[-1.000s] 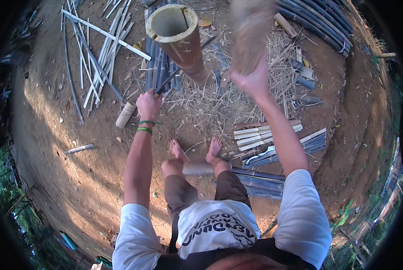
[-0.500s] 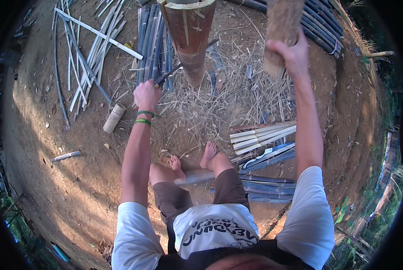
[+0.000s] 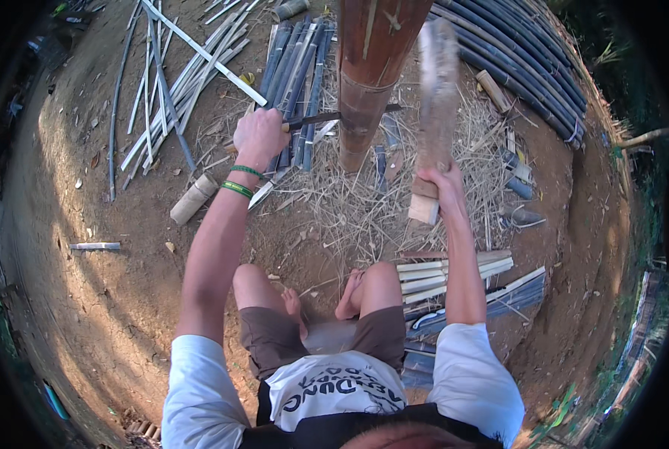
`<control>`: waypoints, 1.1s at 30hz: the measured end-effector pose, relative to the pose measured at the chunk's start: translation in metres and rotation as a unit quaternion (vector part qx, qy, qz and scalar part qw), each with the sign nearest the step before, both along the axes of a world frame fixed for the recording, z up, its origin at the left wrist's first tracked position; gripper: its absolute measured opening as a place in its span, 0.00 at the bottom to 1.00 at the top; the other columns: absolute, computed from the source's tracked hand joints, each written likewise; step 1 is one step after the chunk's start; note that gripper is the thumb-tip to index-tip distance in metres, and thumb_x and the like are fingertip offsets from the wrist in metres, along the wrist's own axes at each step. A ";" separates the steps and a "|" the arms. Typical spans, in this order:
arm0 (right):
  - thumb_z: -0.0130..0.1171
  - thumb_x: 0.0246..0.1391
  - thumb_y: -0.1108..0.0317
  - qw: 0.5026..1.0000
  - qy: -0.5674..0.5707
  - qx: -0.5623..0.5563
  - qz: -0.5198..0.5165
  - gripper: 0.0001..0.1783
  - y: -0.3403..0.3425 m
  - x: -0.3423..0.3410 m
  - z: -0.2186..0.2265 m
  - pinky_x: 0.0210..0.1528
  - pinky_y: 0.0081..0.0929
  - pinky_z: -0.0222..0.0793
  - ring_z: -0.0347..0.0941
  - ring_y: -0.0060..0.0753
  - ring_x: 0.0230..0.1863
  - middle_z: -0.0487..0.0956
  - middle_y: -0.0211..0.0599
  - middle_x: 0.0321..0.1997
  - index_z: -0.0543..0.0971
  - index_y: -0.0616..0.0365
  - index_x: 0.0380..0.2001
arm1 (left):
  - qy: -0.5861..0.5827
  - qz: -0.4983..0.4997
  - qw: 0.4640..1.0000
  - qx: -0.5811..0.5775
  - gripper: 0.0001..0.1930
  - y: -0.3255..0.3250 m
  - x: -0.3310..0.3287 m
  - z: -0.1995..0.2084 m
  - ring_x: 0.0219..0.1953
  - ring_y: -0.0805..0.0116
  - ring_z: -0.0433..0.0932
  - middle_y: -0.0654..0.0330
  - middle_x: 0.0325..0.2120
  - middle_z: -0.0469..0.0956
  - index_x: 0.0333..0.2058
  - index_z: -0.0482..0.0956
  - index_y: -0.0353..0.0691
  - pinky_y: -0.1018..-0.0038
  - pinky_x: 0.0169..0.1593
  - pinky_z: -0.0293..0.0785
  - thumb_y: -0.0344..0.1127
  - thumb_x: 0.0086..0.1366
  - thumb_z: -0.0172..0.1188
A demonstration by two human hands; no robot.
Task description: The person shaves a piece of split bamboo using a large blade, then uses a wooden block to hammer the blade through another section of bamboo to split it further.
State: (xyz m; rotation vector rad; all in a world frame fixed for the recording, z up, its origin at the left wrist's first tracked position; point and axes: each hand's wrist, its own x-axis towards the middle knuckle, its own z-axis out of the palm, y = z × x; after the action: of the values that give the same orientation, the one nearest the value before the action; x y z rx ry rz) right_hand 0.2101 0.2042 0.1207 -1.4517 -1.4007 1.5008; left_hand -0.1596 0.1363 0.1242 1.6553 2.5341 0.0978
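My left hand [image 3: 261, 139] is closed round the handle of a long dark knife [image 3: 315, 119]. Its blade runs into the standing brown bamboo pole [image 3: 372, 67], and the tip sticks out on the right side. With my right hand [image 3: 446, 187] I grip the near end of a thick wooden block [image 3: 437, 105], its far part smeared by motion. The block stands up beside the pole, to the right, above the protruding blade tip. Whether it touches the blade, I cannot tell. The pole's upper end is out of view.
Shavings [image 3: 364, 206] litter the ground round the pole. Dark bamboo strips [image 3: 293, 71] lie behind the knife, pale strips [image 3: 192, 90] at far left. Long dark poles [image 3: 521, 60] are stacked at far right. A white-handled tool [image 3: 428, 318] rests on split bamboo near my right knee.
The wooden block has swung from the far right toward the pole, and my right hand has come lower and leftward with it. My left hand still holds the knife, its blade now lying more level.
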 end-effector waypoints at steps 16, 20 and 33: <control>0.72 0.36 0.56 0.916 -0.047 0.394 0.056 0.47 -0.088 -0.053 0.057 0.54 0.33 0.75 0.78 0.36 0.48 0.79 0.46 0.48 0.71 0.69 0.60 | 0.135 -0.155 0.962 0.179 0.17 0.027 -0.015 0.004 0.40 0.51 0.88 0.51 0.35 0.87 0.39 0.88 0.40 0.58 0.45 0.85 0.47 0.58 0.74; 0.73 0.35 0.60 0.931 -0.221 0.253 0.139 0.46 -0.042 -0.066 -0.028 0.52 0.29 0.74 0.78 0.34 0.45 0.80 0.42 0.48 0.72 0.70 0.60 | 0.090 -0.132 0.968 0.193 0.13 0.012 -0.011 -0.020 0.38 0.53 0.88 0.52 0.33 0.87 0.36 0.88 0.40 0.61 0.43 0.85 0.43 0.58 0.73; 0.72 0.38 0.58 0.906 -0.049 0.395 0.146 0.45 -0.085 -0.111 0.075 0.55 0.33 0.75 0.80 0.37 0.48 0.81 0.46 0.50 0.72 0.69 0.60 | 0.091 -0.101 0.966 0.219 0.10 -0.047 -0.009 -0.046 0.34 0.57 0.88 0.55 0.28 0.86 0.31 0.87 0.42 0.65 0.39 0.85 0.41 0.57 0.73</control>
State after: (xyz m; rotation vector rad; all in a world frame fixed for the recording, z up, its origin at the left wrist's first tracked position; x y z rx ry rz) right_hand 0.0987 0.1192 0.1952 -0.8290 -2.0351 0.8214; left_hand -0.1685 0.0895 0.0783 2.1639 2.5885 0.5481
